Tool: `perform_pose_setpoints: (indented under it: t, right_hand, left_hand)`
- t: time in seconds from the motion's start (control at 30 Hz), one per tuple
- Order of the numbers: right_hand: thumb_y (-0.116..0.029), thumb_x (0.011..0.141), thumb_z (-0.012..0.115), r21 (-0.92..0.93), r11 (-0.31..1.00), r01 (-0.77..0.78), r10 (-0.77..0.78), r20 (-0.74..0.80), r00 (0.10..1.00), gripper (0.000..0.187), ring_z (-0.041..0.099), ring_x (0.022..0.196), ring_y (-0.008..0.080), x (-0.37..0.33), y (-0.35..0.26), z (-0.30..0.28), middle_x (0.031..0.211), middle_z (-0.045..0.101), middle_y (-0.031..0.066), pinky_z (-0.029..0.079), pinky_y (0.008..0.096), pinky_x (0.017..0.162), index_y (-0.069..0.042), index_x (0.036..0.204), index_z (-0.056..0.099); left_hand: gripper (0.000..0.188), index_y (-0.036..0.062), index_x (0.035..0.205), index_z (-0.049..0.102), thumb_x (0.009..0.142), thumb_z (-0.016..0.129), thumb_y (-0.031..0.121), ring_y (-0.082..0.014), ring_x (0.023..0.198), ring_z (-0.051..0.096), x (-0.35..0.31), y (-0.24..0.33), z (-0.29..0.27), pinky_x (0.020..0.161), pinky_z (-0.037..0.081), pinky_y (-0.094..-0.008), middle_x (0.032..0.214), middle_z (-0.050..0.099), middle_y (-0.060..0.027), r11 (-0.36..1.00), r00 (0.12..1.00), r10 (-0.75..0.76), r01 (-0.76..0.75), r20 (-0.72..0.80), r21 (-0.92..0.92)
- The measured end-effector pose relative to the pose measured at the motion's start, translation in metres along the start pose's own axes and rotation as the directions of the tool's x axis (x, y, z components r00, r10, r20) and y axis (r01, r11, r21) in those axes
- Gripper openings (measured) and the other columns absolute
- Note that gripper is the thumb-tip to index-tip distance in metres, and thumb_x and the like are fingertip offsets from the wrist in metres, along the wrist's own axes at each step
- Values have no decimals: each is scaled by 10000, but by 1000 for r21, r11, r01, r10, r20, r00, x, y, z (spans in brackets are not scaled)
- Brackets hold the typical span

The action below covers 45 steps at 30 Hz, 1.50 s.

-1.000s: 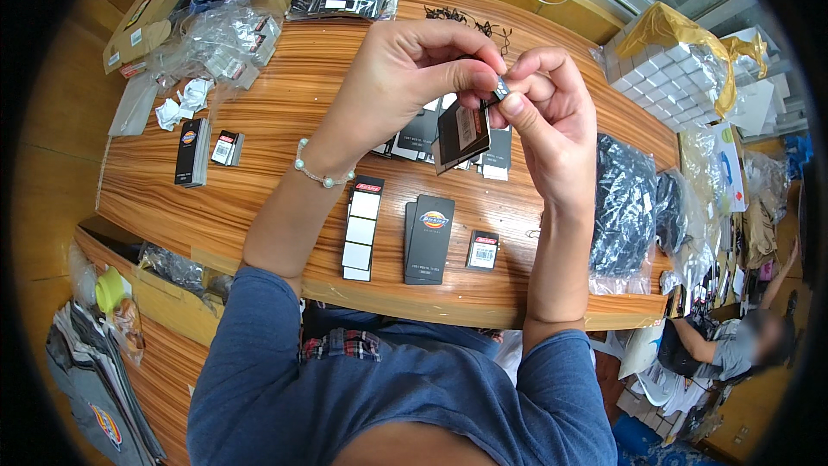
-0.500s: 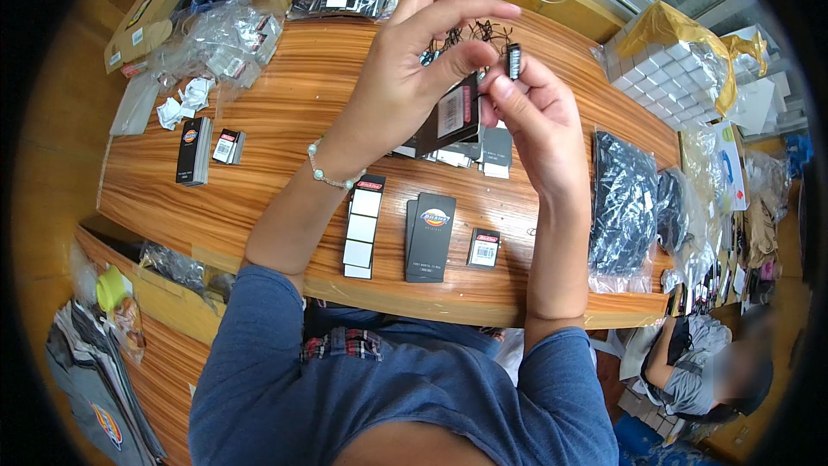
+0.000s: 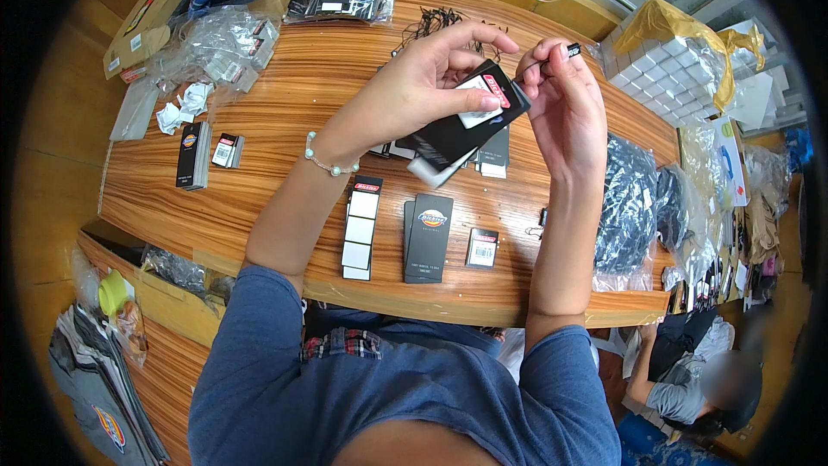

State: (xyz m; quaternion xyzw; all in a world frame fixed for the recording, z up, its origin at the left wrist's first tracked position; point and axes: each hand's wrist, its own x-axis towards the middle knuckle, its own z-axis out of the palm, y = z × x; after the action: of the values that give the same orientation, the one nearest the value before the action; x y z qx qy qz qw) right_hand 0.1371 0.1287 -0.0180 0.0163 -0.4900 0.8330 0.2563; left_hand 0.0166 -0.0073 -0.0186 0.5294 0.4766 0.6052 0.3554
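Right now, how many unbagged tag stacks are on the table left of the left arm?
2: a stack of long dark tags, and a stack of small barcoded tags just right of it. No others show there.

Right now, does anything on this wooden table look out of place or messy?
Crumpled white paper pieces lie loose at the left, untidy beyond a neat stack of black rectangular tags. Thin black strings form a tangled heap toward the far side. No spill shows.
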Motion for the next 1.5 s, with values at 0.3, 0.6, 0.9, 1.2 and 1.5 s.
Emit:
perform_pose_setpoints:
  t: [0.3, 0.6, 0.9, 1.2, 1.5]
  right_hand:
    - [-242, 930, 450, -32, 999, -4, 1, -94, 996, 243, 505, 688, 92, 4, 4, -5, 757, 550, 40, 431, 210, 649, -18, 895, 540]
    - [-251, 907, 493, -241, 964, -116, 84, -139, 987, 233, 480, 602, 50, 9, 6, -14, 730, 539, -10, 420, 185, 567, -44, 848, 581]
    - [-204, 849, 582, -248, 959, -135, 121, -68, 990, 410, 515, 609, 61, 16, 4, -36, 742, 574, 25, 416, 187, 540, -10, 1180, 438]
    - [5, 752, 620, -564, 808, -170, 24, -257, 966, 561, 543, 639, 83, 16, 11, -77, 736, 601, 34, 415, 203, 529, -61, 1259, 388]
    - [29, 733, 598, -653, 629, -423, 292, -305, 906, 437, 545, 638, 90, -2, 49, -114, 752, 582, 22, 442, 210, 537, -45, 1151, 495]
  left_hand:
    - [289, 35, 1127, 448, 854, 543, 51, -80, 923, 544, 4, -14, 5, 789, 459, -212, 987, 558, -35, 995, 999, -34, 31, -27, -93]
    - [369, 10, 1140, 473, 792, 596, 14, -105, 1000, 523, 8, -23, 11, 873, 437, -236, 1056, 555, -70, 996, 998, 5, 0, 62, -85]
    - [422, 12, 1219, 483, 810, 580, 50, -114, 991, 546, 53, -26, 4, 868, 450, -248, 1128, 562, -82, 999, 969, 45, -47, -242, -2]
    - [322, 79, 1142, 570, 862, 527, 231, -68, 919, 486, 122, -66, -3, 824, 404, -229, 1094, 582, -7, 984, 970, -140, 114, -198, -138]
    - [261, 116, 1047, 629, 860, 531, 269, -45, 796, 455, 146, -127, -18, 677, 347, -204, 947, 565, 62, 882, 860, -472, 461, -194, -103]
